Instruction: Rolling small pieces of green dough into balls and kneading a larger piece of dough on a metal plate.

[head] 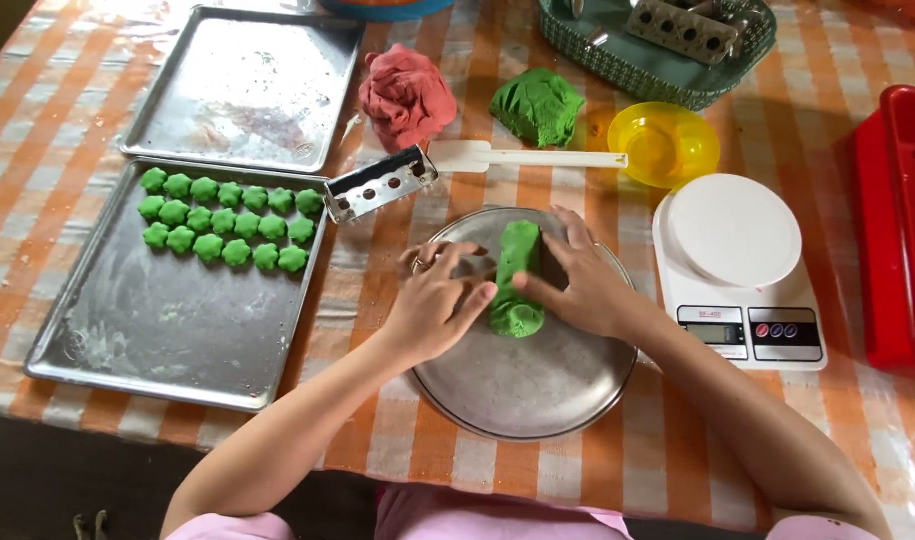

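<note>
The green dough log (518, 278) lies on the round metal plate (538, 395); left hand (433, 305) and right hand (583, 285) press its sides, fingers loosely curled (seemingly not gripping). Soft, probably easily dented: best cradled from beneath.

I see a tablecloth (578, 470) checked in orange and white under a glossy clear cover. Between my hands lies a bright green log of dough (518, 278) on a dull silver round metal plate (538, 390). My left hand (433, 305) and right hand (583, 285) are bare, and my sleeves are pale pink. On a grey-silver rectangular baking tray (158, 340) sit rows of small green flower-shaped dough pieces (228, 222). Farther off I see a dusty pink-red lump of dough (408, 95), a darker green lump of dough (538, 105), a cream-white spatula (518, 157), a translucent yellow bowl (664, 143), a white kitchen scale (738, 260), a red plastic box (898, 220) and a teal woven basket (638, 65).
</note>
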